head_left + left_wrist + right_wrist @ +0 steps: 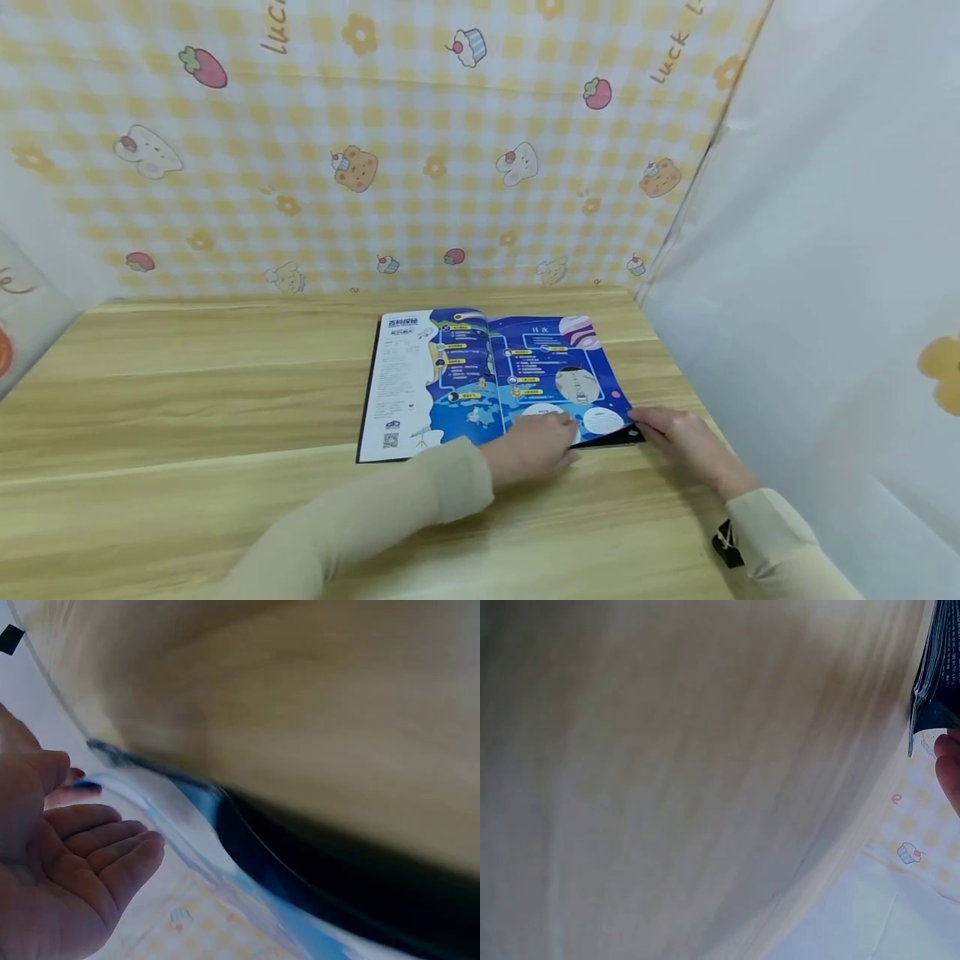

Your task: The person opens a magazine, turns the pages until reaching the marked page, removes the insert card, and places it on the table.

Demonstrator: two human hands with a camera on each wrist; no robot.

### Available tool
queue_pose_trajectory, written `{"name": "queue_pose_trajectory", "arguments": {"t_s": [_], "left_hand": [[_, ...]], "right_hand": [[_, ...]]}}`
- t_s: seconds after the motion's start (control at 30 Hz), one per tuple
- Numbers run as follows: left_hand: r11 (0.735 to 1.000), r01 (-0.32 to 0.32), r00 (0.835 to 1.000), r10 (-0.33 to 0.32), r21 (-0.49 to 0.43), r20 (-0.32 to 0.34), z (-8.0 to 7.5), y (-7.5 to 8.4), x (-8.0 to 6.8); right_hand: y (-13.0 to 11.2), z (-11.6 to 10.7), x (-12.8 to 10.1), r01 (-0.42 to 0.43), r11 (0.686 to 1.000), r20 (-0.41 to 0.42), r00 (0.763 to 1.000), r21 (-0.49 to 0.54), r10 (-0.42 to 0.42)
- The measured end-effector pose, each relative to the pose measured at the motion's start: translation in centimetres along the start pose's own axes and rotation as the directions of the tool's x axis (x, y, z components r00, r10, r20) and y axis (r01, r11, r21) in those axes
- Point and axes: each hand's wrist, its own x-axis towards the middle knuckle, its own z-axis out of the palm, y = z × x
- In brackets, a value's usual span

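An open magazine (442,383) with blue space-themed pages lies on the wooden table. My right hand (686,442) pinches the lower right corner of its right page (525,358). That corner is lifted a little, and dark sheets show beneath it. My left hand (532,446) lies over the lower edge of the same page, left of the right hand. In the left wrist view, the left hand's fingers (127,862) look extended and relaxed beside the raised page edge. Only fingertips of the right hand (949,769) show in the right wrist view, next to the magazine's layered pages (930,675).
The wooden table (187,400) extends left and in front of the magazine. Behind it stands a yellow checked backdrop (420,108); a white wall covering (840,292) runs along the right. A small black object (727,546) is beside the right sleeve.
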Motion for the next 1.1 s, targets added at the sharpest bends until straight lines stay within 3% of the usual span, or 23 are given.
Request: {"name": "queue_pose_trajectory", "arguments": {"t_s": [0.2,0.43,0.67,0.9,1.0,1.1], "left_hand": [[0.997,-0.027,0.999,0.030,0.072,-0.036,0.9,2.8,3.6],[0.991,-0.009,0.994,0.023,0.134,-0.106,1.8,3.9,5.7],[0.989,0.004,0.994,0.013,0.147,-0.109,2.1,3.8,6.3],[0.995,0.015,0.984,0.003,0.097,-0.181,2.1,2.8,6.3],[0.999,0.015,0.984,-0.006,0.051,-0.178,2.0,2.1,6.2],[0.996,0.032,0.988,-0.019,0.082,-0.153,1.8,1.5,6.2]], "right_hand": [[-0.2,-0.2,-0.2,-0.044,0.999,0.026,0.999,-0.005,0.044],[-0.2,-0.2,-0.4,-0.073,0.997,0.052,0.996,-0.003,0.073],[-0.3,-0.2,-0.6,-0.116,0.993,0.078,0.990,0.010,0.115],[-0.3,-0.3,-0.9,-0.170,0.985,-0.026,0.985,0.022,0.170],[-0.3,0.0,-0.9,-0.139,0.989,0.036,0.990,0.042,0.138],[-0.3,0.2,-0.8,-0.125,0.991,0.161,0.980,0.057,0.114]]}}
